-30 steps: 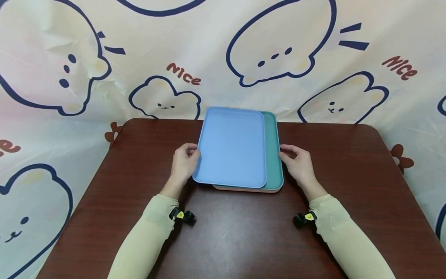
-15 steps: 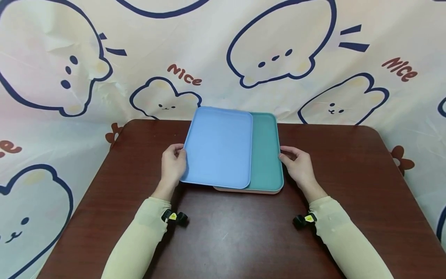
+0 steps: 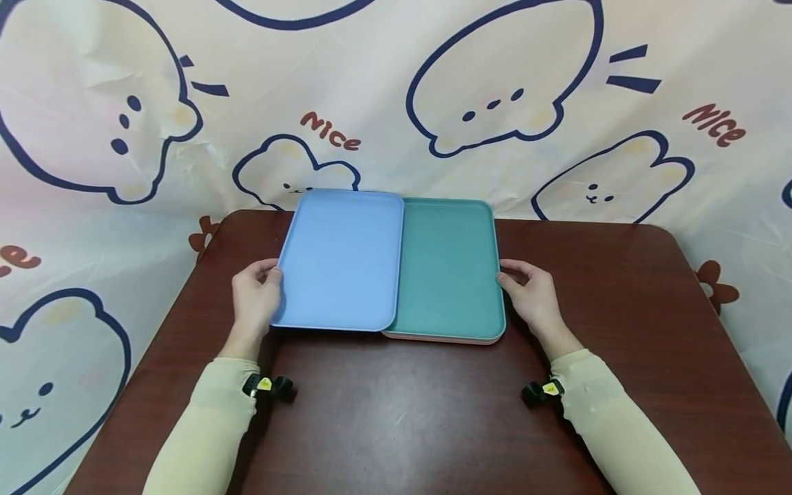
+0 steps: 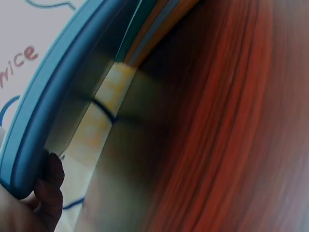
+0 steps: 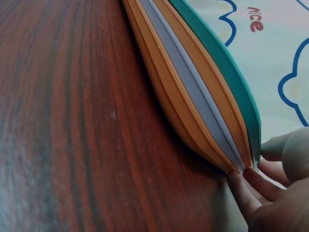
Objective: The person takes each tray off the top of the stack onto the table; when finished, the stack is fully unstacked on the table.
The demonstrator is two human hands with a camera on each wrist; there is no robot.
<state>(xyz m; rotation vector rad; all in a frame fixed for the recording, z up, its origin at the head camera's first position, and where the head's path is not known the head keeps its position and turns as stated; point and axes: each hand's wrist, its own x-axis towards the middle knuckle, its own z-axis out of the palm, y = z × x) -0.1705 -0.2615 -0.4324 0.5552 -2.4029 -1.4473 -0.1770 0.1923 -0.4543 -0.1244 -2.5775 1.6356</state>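
Observation:
In the head view my left hand [image 3: 256, 295] pinches the left rim of a light blue tray [image 3: 340, 261], thumb on top. The left wrist view shows the blue tray [image 4: 43, 92] raised off the table, with curled fingers [image 4: 50, 191] under its edge. Its right edge overlaps the teal tray [image 3: 448, 268], which tops a stack on the table. My right hand [image 3: 532, 295] rests its fingertips against the stack's right side. In the right wrist view, below the teal tray [image 5: 227, 63] lie orange trays [image 5: 203, 58] with a lilac-grey tray [image 5: 193, 82] between them.
The stack stands toward the far edge of a dark brown wooden table [image 3: 396, 412]. Behind it hangs a pale cloth [image 3: 371, 82] with cartoon bears. Each wrist wears a small black camera, one on the left [image 3: 281, 388] and one on the right [image 3: 533, 393].
My left hand has drawn the blue tray leftward, uncovering most of the teal tray. My right hand has stayed at the stack's right edge.

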